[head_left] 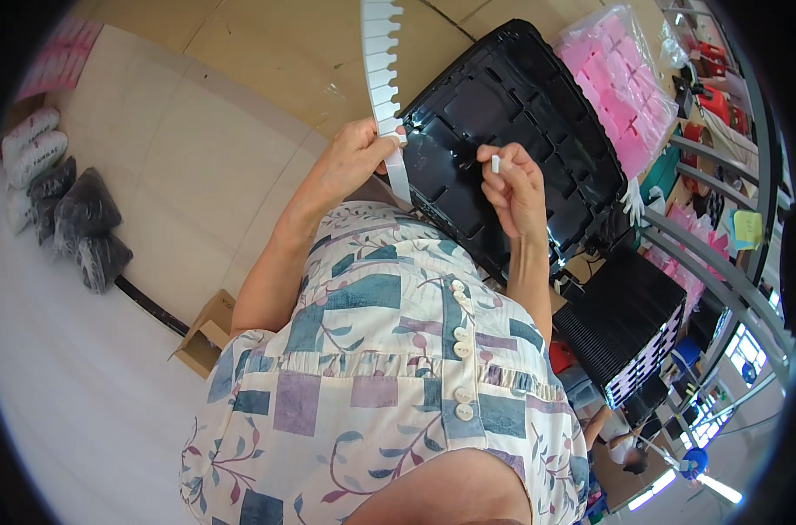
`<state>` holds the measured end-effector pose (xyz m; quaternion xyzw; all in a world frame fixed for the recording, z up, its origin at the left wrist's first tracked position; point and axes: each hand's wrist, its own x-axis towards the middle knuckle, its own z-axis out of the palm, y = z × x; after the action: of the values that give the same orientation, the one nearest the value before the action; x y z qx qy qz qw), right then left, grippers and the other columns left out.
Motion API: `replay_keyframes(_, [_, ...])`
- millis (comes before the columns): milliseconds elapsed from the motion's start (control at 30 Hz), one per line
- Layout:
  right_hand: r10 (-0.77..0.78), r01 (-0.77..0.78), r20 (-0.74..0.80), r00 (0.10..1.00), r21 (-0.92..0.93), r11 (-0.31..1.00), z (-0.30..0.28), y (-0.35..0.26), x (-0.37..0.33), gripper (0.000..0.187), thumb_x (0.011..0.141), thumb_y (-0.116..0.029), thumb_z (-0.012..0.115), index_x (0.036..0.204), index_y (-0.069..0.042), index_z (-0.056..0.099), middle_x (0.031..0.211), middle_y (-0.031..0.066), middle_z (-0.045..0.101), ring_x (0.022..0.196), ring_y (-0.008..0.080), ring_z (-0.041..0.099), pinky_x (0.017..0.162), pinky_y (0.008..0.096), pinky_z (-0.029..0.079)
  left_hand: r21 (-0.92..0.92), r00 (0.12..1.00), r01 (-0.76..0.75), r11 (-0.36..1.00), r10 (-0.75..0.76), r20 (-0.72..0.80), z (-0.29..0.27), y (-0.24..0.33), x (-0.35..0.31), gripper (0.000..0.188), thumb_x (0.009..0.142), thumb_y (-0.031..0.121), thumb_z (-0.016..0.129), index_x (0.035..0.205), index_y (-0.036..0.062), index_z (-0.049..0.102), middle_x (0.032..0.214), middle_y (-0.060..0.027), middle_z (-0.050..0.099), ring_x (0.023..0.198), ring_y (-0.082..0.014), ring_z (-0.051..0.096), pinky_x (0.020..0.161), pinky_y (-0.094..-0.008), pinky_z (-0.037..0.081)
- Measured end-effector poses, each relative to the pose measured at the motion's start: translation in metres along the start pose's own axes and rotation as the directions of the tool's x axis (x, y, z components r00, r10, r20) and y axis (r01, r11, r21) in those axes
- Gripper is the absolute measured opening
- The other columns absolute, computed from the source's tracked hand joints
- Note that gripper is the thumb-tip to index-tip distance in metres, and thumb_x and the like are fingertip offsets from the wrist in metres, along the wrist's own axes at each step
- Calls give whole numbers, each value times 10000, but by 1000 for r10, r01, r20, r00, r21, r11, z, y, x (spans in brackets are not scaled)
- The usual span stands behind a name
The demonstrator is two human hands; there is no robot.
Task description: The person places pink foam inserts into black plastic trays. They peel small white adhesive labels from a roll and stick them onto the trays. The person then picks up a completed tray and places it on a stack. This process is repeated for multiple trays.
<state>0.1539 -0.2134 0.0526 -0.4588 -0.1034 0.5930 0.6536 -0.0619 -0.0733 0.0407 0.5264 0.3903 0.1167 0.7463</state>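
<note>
Strip of white notched tabs [381,74] is pinched in the left hand [352,159], its near end at the left edge of a black compartmented tray [538,105]; the curled right hand [518,188] grips a small white tab [495,164] over it.

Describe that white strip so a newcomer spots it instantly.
Find the big black tray. At its left edge, the left hand grips the white strip. Unlike the small white piece in the right hand, it is long, with one toothed edge.
</note>
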Motion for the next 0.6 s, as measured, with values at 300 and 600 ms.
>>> replay_keyframes(300, [-41, 41, 6, 999, -291, 956, 14, -16, -15, 114, 948, -72, 576, 1043, -20, 611, 725, -18, 537, 565, 22, 405, 460, 178, 293, -276, 994, -37, 960, 63, 87, 67, 13, 8, 179, 897, 72, 680, 1058, 5, 636, 782, 6, 606, 580, -34, 485, 456, -176, 337])
replay_keyframes(600, [-355, 190, -32, 934, -798, 573, 15, -28, -32, 127, 840, -133, 736, 883, -21, 693, 622, -52, 522, 590, 24, 434, 529, 208, 355, -151, 979, -101, 983, 125, 158, 86, 17, 6, 173, 912, 107, 616, 1003, -39, 628, 799, -79, 659, 639, -118, 639, 587, -243, 526])
